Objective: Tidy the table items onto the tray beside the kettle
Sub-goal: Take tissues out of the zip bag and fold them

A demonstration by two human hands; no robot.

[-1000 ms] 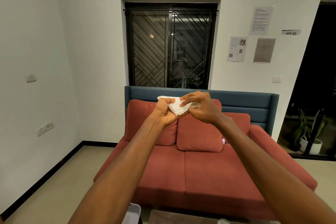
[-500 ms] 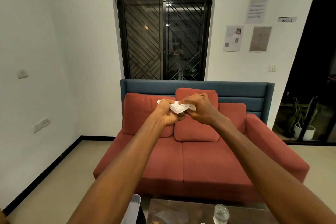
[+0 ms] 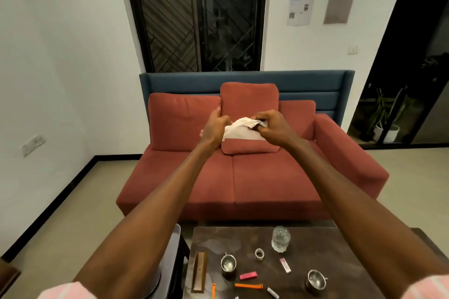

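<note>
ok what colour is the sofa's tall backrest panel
Blue padded backrest panel, behind the red cushions; head view.

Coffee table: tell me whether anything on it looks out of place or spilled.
Nothing spilled. Small items lie scattered at odd angles on the coffee table: pink packet, orange stick, white sachet. The glass and two metal cups stand upright.

Head-worn view, forward and down, wide-angle

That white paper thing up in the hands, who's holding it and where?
Both hands hold the white tissue: the left hand grips its left end, and the right hand pinches its upper right edge.
</note>
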